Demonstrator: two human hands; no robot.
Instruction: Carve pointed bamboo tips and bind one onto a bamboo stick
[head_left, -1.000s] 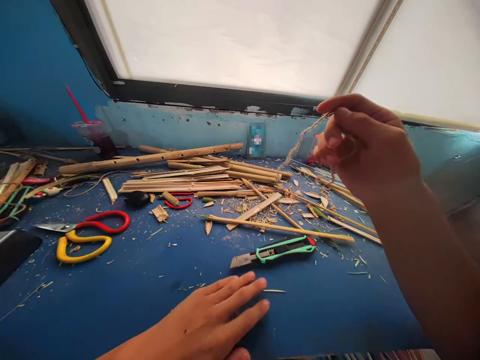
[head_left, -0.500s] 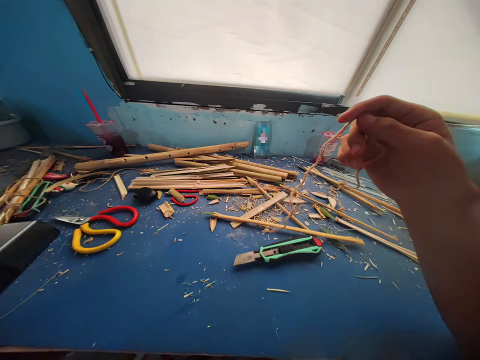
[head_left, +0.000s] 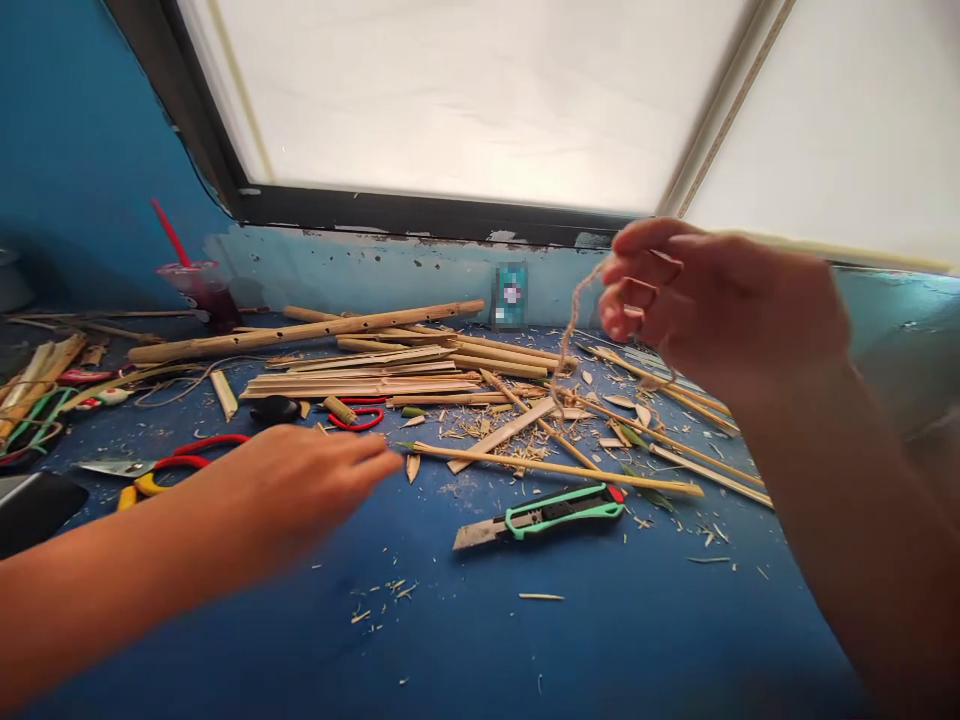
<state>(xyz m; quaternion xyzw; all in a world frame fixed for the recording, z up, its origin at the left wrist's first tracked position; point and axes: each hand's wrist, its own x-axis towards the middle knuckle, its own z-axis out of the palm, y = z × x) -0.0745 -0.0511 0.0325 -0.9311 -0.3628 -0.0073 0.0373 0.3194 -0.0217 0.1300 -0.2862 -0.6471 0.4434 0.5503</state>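
My right hand is raised above the blue table, pinching a length of tan twine that dangles down toward the bamboo strips. My left hand reaches across from the left, low over the table, blurred by motion, fingers stretched forward and holding nothing. It partly covers the red and yellow scissors. A green utility knife with its blade out lies between the hands. A long bamboo flute with holes lies at the back.
Thin bamboo sticks and shavings litter the middle and right of the table. A pink drink cup with a red straw stands at the back left. A small teal box leans against the wall. A dark device sits at the left edge.
My left hand, out of view half a second ago, has swung in from the left over the scissors. My right hand has moved left with the twine.
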